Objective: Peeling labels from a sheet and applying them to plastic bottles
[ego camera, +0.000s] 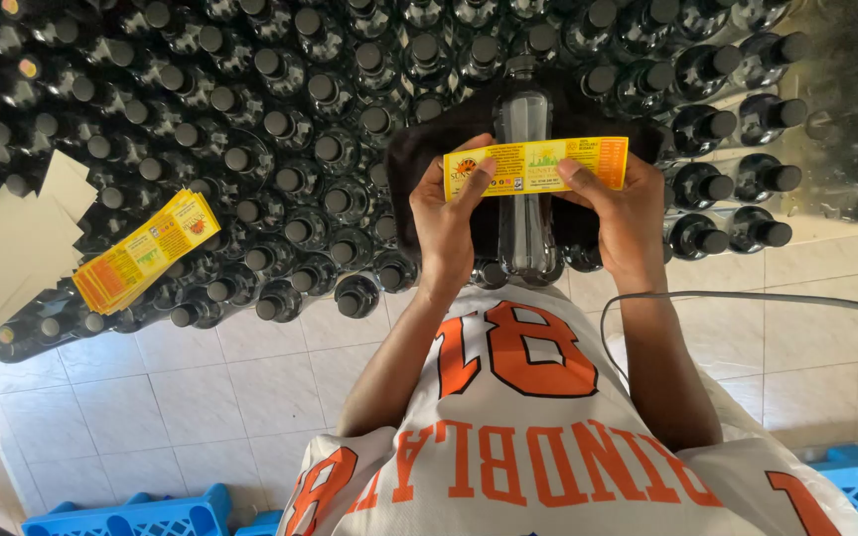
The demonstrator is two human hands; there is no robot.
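Both hands, left [446, 223] & right [626, 213], pinch yellow label [536, 165] taut across clear bottle [525, 189] lying on dark cloth [419, 149], w/ label stack [146, 250] near

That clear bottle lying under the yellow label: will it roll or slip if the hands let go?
The clear bottle looks round and smooth, so probably slippery and apt to roll. It lies on a dark cloth, which may steady it. The yellow label looks thin and floppy, pinned by both thumbs.

Yellow-and-orange label [536, 165], clear bottle [526, 189], black caps [285, 124].
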